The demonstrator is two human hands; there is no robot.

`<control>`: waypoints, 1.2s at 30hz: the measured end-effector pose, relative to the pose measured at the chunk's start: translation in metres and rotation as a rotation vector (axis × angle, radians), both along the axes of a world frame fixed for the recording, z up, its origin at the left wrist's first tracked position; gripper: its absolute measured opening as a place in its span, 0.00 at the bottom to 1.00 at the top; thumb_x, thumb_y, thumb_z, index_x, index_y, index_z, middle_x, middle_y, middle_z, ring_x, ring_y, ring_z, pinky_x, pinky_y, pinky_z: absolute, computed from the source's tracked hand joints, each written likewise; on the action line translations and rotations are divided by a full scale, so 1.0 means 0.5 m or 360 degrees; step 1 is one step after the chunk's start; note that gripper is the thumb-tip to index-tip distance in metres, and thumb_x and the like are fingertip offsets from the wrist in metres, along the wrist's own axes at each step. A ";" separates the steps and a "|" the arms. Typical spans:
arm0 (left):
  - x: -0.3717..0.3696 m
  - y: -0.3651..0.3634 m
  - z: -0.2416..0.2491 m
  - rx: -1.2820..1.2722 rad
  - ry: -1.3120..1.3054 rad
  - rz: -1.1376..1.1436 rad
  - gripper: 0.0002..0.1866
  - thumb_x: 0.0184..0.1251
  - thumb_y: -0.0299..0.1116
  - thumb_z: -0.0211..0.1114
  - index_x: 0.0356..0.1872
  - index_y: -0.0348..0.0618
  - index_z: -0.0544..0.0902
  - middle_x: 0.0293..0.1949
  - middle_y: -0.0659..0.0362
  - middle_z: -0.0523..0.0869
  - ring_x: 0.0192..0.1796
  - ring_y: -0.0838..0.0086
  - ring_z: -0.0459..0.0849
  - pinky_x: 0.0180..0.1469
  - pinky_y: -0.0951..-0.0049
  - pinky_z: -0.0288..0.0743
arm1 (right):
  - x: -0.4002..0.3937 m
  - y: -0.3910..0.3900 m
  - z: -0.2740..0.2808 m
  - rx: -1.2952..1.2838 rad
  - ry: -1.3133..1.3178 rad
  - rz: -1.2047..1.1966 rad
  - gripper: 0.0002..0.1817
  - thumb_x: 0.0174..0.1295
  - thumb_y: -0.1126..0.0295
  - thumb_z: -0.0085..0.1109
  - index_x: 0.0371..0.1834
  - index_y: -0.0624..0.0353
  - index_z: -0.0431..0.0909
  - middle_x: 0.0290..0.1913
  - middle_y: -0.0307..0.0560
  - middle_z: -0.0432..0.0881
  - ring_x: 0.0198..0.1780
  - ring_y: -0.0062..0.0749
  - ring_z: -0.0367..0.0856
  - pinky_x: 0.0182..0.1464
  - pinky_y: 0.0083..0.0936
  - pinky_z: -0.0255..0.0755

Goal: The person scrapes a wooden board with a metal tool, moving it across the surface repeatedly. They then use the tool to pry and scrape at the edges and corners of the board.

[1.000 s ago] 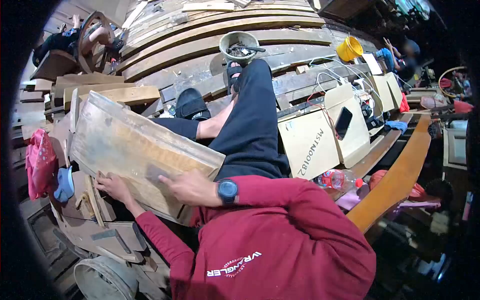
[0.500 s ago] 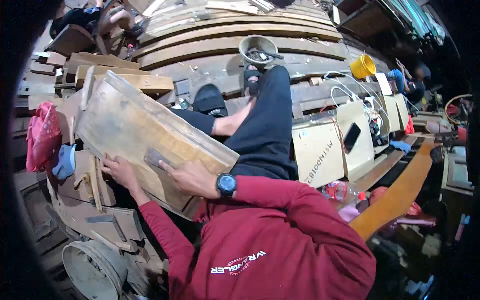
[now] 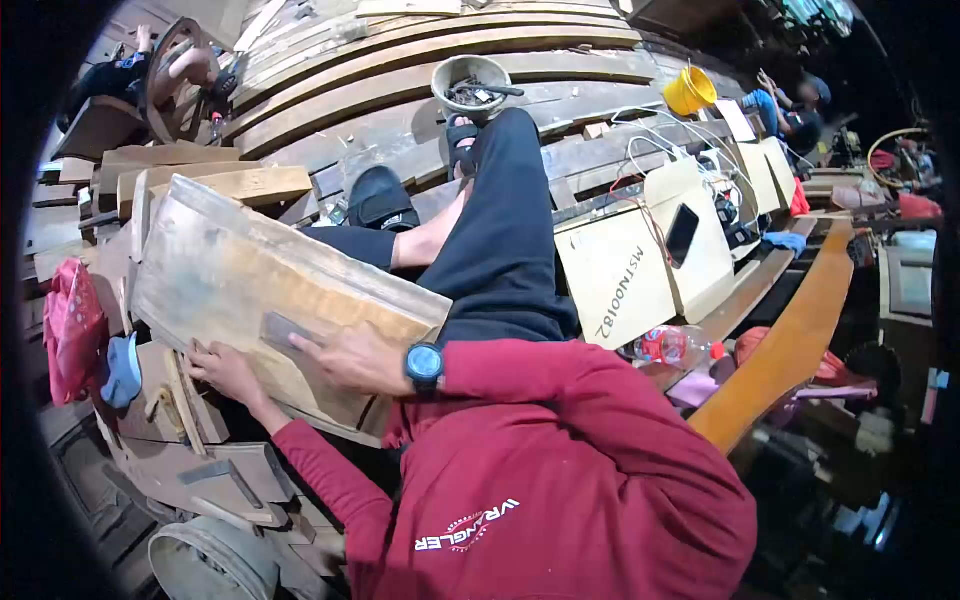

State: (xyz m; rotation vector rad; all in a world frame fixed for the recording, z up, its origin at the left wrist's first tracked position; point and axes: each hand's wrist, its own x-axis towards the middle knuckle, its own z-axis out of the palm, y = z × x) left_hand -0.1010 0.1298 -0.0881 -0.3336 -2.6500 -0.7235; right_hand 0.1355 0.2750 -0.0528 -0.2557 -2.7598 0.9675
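Note:
A wide, worn wooden board (image 3: 230, 275) lies tilted across my lap and a stack of wood. My right hand (image 3: 345, 358), with a dark watch on its wrist, presses a small grey sanding piece (image 3: 283, 330) flat against the board's face near its lower edge. My left hand (image 3: 222, 370) grips the board's lower left edge, fingers curled over it. My legs in dark trousers stretch forward, with sandals on my feet. My red sweatshirt fills the lower middle of the view.
Timber planks (image 3: 420, 60) lie ahead, with a metal bowl of tools (image 3: 470, 85) by my foot. Cardboard boxes (image 3: 615, 275), a phone, cables and a plastic bottle (image 3: 670, 345) sit to the right. A yellow bucket (image 3: 692, 92) and other people are further back. A pink cloth (image 3: 70, 325) hangs at the left.
My right hand slid the grey piece up the board and then back down towards the left. My left hand has kept its grip on the board's edge. The view has swung.

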 end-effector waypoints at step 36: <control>-0.010 -0.025 -0.018 -0.0116 0.0057 -0.0048 0.25 0.76 0.35 0.55 0.68 0.33 0.72 0.67 0.35 0.68 0.67 0.42 0.70 0.68 0.50 0.67 | 0.036 0.017 -0.015 -0.0294 -0.0160 0.0066 0.48 0.54 0.63 0.65 0.83 0.50 0.58 0.25 0.53 0.84 0.28 0.51 0.86 0.29 0.48 0.76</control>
